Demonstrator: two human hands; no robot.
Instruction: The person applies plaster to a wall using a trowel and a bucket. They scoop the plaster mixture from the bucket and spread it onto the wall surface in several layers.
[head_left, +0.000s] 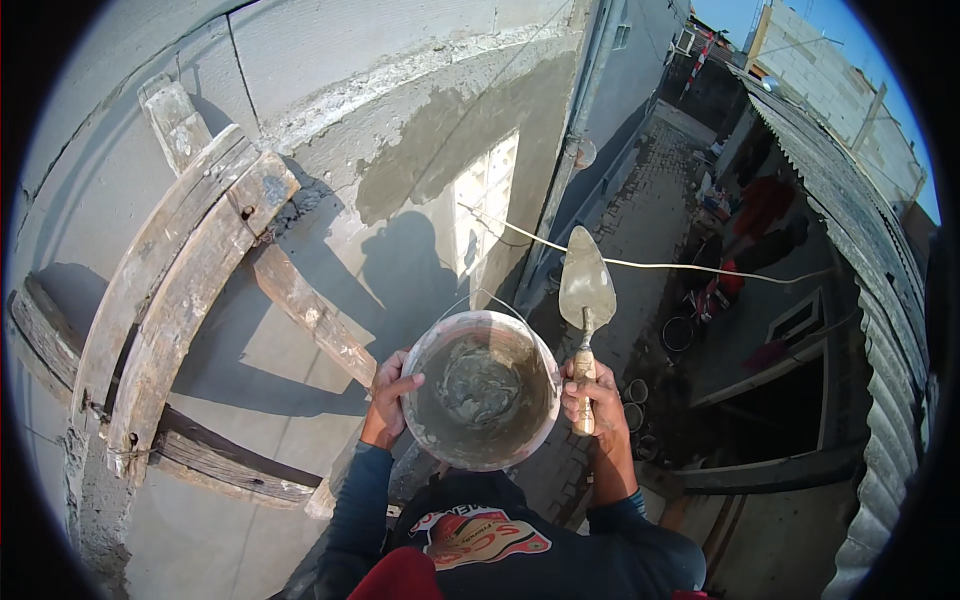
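Your left hand (392, 392) grips the rim of the bucket (428, 405) at nine o'clock, thumb over the edge. Your right hand (592, 398) is wrapped around the handle of the trowel (587, 288), its blade pointing to twelve; those fingers seem to meet the rim at three, though contact is hard to see. Grey mortar (480, 385) lies inside. Worn planks (190, 310) stand between nine and ten o'clock from the bucket.

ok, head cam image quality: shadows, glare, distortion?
Head view: hard sunlight casts a person-shaped shadow on the wall; head view: pale patch there looks nearly washed out; head view: fisheye bends planks and roof; head view: trowel and bucket look sharp.
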